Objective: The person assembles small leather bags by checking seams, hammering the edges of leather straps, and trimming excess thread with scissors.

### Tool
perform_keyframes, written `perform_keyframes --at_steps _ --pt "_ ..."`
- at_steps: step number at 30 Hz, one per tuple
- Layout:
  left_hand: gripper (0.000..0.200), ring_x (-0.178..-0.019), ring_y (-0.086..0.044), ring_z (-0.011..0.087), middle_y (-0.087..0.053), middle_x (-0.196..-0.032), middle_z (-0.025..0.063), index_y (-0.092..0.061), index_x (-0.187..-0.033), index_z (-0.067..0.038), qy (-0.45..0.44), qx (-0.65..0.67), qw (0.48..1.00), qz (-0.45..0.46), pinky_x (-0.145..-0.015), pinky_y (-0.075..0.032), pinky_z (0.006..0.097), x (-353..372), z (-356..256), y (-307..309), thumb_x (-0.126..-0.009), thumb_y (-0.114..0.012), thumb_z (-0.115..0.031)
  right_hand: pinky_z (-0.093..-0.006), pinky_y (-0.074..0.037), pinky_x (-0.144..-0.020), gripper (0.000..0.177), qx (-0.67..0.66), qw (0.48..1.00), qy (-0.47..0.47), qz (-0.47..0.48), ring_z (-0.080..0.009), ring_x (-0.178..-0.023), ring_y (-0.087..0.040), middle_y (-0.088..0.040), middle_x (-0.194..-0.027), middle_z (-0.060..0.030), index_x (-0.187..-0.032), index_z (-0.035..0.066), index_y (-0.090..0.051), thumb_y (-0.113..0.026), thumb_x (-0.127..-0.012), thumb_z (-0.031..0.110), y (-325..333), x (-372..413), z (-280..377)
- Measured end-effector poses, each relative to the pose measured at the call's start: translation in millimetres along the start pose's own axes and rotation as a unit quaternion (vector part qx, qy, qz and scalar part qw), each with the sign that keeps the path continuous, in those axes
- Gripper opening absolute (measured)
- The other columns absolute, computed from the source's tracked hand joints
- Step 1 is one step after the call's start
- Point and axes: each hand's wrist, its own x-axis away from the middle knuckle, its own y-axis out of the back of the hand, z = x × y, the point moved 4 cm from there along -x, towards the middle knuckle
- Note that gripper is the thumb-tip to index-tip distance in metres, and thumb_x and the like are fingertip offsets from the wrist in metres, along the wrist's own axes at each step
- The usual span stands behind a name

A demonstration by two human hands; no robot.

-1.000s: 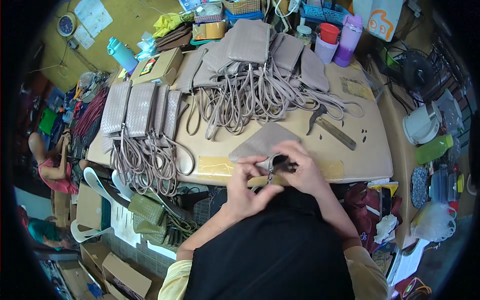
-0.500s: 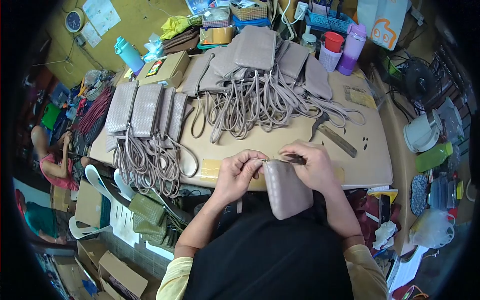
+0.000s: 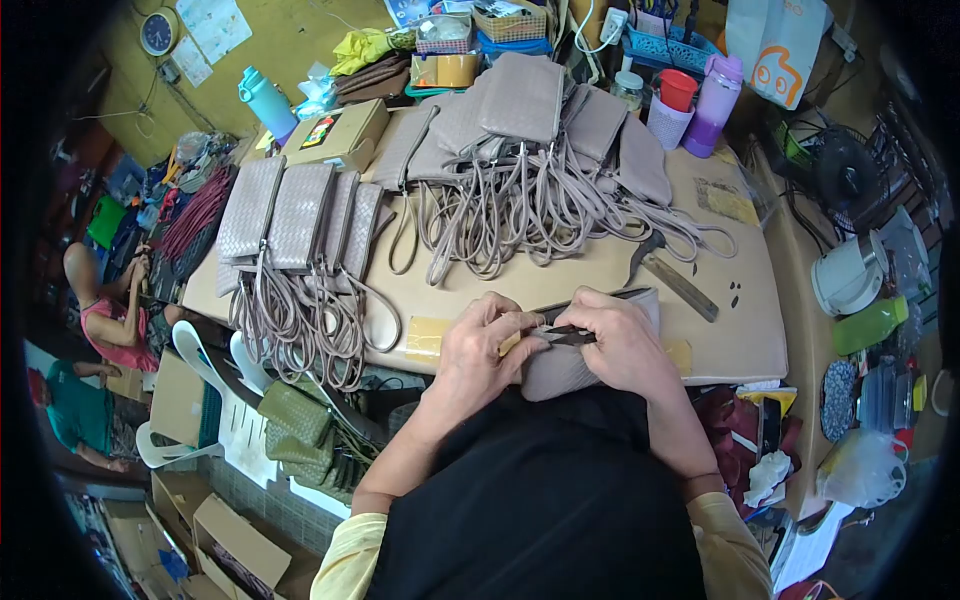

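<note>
The taupe woven pouch (image 3: 562, 372) sits at the near edge of the table (image 3: 745, 335), its lower part hanging over the edge against the person's dark apron and one upper corner showing past the right knuckles. The left hand (image 3: 478, 350) has its fingers closed on the pouch's top edge, thumb and forefinger pinched together. The right hand (image 3: 622, 345) is curled over the top of the pouch, its fingers closed round a small dark tool (image 3: 570, 335) whose tip points toward the left fingers; what the tip touches is too small to tell. Just left of the hands a yellow tape patch (image 3: 428, 338) lies on the tabletop. Beyond the hands, near the right one, a hammer (image 3: 668, 268) lies flat. Farther back, a heap of matching pouches (image 3: 520, 100) trails its straps toward the person, and a row of pouches (image 3: 290, 210) on the left lets its straps hang over the table edge. A cardboard box (image 3: 335, 135), a teal bottle (image 3: 265, 100), a red cup (image 3: 677, 90) and a purple bottle (image 3: 712, 92) stand along the far side. Green pouches (image 3: 295, 425) lie below the table, and another person (image 3: 105, 310) sits well off to the left.
</note>
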Motion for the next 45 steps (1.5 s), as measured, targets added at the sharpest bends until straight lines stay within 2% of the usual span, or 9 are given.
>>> perform_keyframes --at_steps 13,16,19,20,23,26,33,41,45 --pt "0.008 -0.060 -0.057 0.0200 -0.056 -0.077 0.0101 -0.057 -0.080 0.001 -0.025 0.047 0.988 -0.145 -0.056 -0.048 0.0284 19.2 45.7 -54.7 -0.082 -0.065 0.003 -0.0410 -0.046 -0.073 0.024 0.029 0.999 0.014 -0.020 -0.0341 -0.085 -0.059 -0.056 -0.096 -0.0117 -0.085 -0.001 -0.062 -0.052 -0.066 -0.009 -30.6 -15.7 -40.9" --pt "0.015 -0.060 -0.054 0.0078 -0.051 -0.064 -0.0005 -0.055 -0.079 -0.004 0.277 0.453 0.840 -0.109 -0.054 -0.044 0.0216 29.4 84.2 -77.1 -0.093 -0.057 -0.008 -0.0397 -0.046 -0.073 0.018 -0.001 0.999 0.007 -0.052 -0.0343 -0.084 -0.059 -0.056 -0.094 -0.0130 -0.086 -0.001 -0.061 -0.054 -0.071 -0.008 -45.7 -15.6 -57.6" --pt "0.035 -0.042 -0.037 0.0096 -0.042 -0.053 0.0010 -0.049 -0.069 -0.008 0.252 0.676 0.686 -0.094 -0.043 -0.031 0.0228 34.7 99.0 -60.6 -0.099 -0.044 -0.025 -0.0387 -0.046 -0.072 0.015 -0.039 0.999 0.004 -0.023 -0.0338 -0.082 -0.058 -0.056 -0.089 -0.0143 -0.087 -0.002 -0.060 -0.055 -0.074 -0.007 -47.9 -16.2 -64.3" --pt "0.045 -0.040 -0.027 0.0100 -0.043 -0.055 0.0025 -0.041 -0.060 -0.011 0.245 0.619 0.744 -0.060 -0.040 -0.024 0.0267 36.5 99.5 -53.8 -0.100 -0.039 -0.031 -0.0387 -0.046 -0.072 0.015 -0.038 0.999 0.001 -0.025 -0.0338 -0.082 -0.058 -0.056 -0.089 -0.0143 -0.087 -0.002 -0.060 -0.055 -0.074 -0.007 -47.9 -15.7 -64.3" --pt "0.028 -0.054 -0.055 0.0096 -0.062 -0.068 0.0053 -0.062 -0.076 -0.002 0.328 0.319 0.871 0.179 -0.050 -0.042 0.0216 38.0 59.1 -26.0 -0.095 -0.056 -0.023 -0.0370 -0.045 -0.071 0.013 -0.049 0.998 -0.011 -0.036 -0.0330 -0.079 -0.058 -0.055 -0.085 -0.0152 -0.088 -0.003 -0.058 -0.056 -0.075 -0.006 -47.0 -15.8 -61.1" --pt "0.018 -0.075 -0.064 0.0112 -0.067 -0.084 0.0088 -0.065 -0.096 0.002 0.252 0.207 0.945 0.035 -0.065 -0.050 0.0234 32.1 37.9 -20.8 -0.088 -0.068 -0.014 -0.0354 -0.044 -0.070 0.013 -0.085 0.995 -0.012 -0.044 -0.0320 -0.076 -0.056 -0.055 -0.082 -0.0151 -0.087 -0.004 -0.058 -0.055 -0.075 -0.006 -40.1 -17.5 -54.9" --pt "0.048 -0.099 -0.060 0.0151 -0.060 -0.113 0.0132 -0.044 -0.116 -0.001 0.178 0.416 0.885 -0.106 -0.078 -0.054 0.0266 25.2 41.1 -45.5 -0.080 -0.075 -0.005 -0.0328 -0.047 -0.070 0.016 -0.221 0.971 -0.067 -0.067 -0.0245 -0.076 -0.060 -0.058 -0.084 -0.0110 -0.096 0.000 -0.063 -0.064 -0.080 0.001 -36.7 -17.2 -47.9" --pt "0.048 -0.084 -0.062 0.0110 -0.060 -0.110 0.0123 -0.039 -0.118 -0.003 0.137 0.410 0.896 -0.102 -0.072 -0.051 0.0217 19.5 25.5 -33.2 -0.082 -0.071 0.000 -0.0272 -0.049 -0.062 0.025 -0.073 0.961 0.131 -0.231 -0.0167 -0.072 -0.062 -0.059 -0.086 -0.0071 -0.096 0.001 -0.066 -0.067 -0.072 -0.007 -28.1 -4.9 -1.3" --pt "0.043 -0.080 -0.058 0.0066 -0.062 -0.106 0.0112 -0.041 -0.120 -0.002 0.161 0.471 0.862 -0.094 -0.069 -0.046 0.0188 23.3 28.6 -34.9 -0.085 -0.067 0.001 -0.0269 -0.044 -0.062 0.011 -0.197 0.955 0.031 -0.220 -0.0140 -0.069 -0.054 -0.056 -0.081 -0.0062 -0.084 0.000 -0.062 -0.067 -0.076 -0.005 -28.4 -9.9 -8.3"
